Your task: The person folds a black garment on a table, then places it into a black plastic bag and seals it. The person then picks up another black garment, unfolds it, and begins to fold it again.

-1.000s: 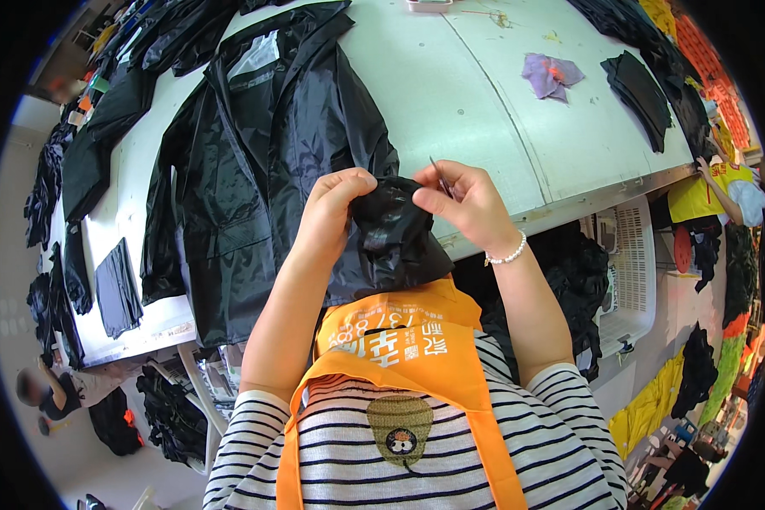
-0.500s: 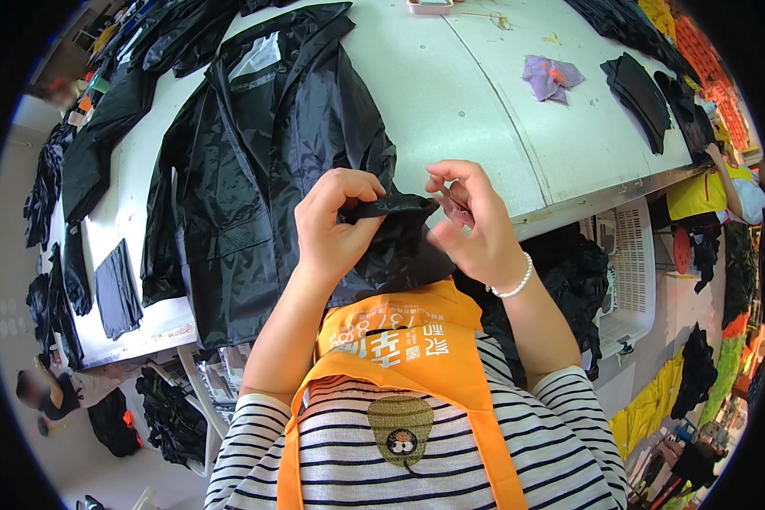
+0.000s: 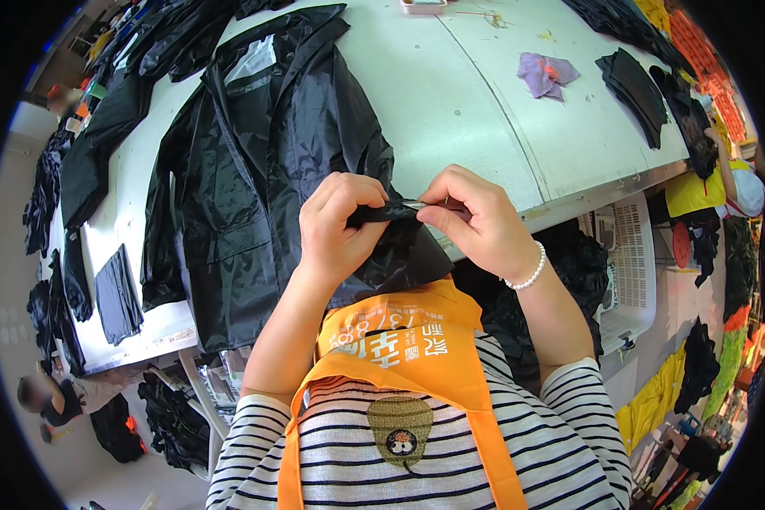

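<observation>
A black jacket [image 3: 246, 187] of thin shiny cloth lies spread on the pale table, its collar away from me. My left hand [image 3: 342, 223] is closed on a folded edge of it, the fingers pinching the cloth in front of my orange apron. Facing it, my right hand [image 3: 476, 219] grips a small metal tool [image 3: 413, 204] between thumb and fingers. The tool's slim silver tip touches the edge of the cloth beside my left fingertips. Most of the tool is hidden in my hand, so its exact kind does not show.
A purple cloth [image 3: 546, 76] and folded black pieces [image 3: 633, 95] lie on the table [image 3: 450, 110] to the right. More black garments [image 3: 102, 144] are heaped at the left. Below the table's right edge stands a white plastic basket [image 3: 633, 272] beside black fabric. Other people are at both sides.
My right hand has moved in to the held cloth edge, and its spread fingers have closed round the small metal tool. My left hand keeps its pinch.
</observation>
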{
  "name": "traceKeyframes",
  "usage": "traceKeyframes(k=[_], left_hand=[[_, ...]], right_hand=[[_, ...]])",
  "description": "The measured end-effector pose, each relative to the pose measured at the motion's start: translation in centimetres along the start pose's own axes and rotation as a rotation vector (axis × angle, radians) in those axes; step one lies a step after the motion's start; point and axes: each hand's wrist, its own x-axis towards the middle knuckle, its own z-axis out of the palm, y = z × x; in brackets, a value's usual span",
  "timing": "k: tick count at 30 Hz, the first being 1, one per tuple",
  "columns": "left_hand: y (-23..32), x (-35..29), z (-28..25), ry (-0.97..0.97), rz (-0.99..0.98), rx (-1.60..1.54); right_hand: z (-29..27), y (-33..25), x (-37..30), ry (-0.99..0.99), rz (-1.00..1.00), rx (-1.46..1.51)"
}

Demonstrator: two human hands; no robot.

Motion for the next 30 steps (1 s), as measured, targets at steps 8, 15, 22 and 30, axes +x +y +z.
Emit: traceKeyframes(k=[8, 15, 22, 30], left_hand=[[-2.2, -1.5, -0.3, 0.442, -0.813, -1.03], [-2.1, -1.7, -0.3, 0.459, -1.078, -1.265], [-5.7, -5.8, -0.7, 0.377, -1.075, -1.31], [0.5, -0.7, 0.6, 0.119, -0.73, -1.086]], right_hand=[[0.7, 3.2, 0.0, 0.077, 0.164, 0.29], [2.3, 3.6, 2.2, 0.177, 0.15, 0.471], [3.2, 2.9, 4.0, -0.014, 0.194, 0.371], [3.7, 4.2, 5.1, 0.454, 0.137, 0.024]])
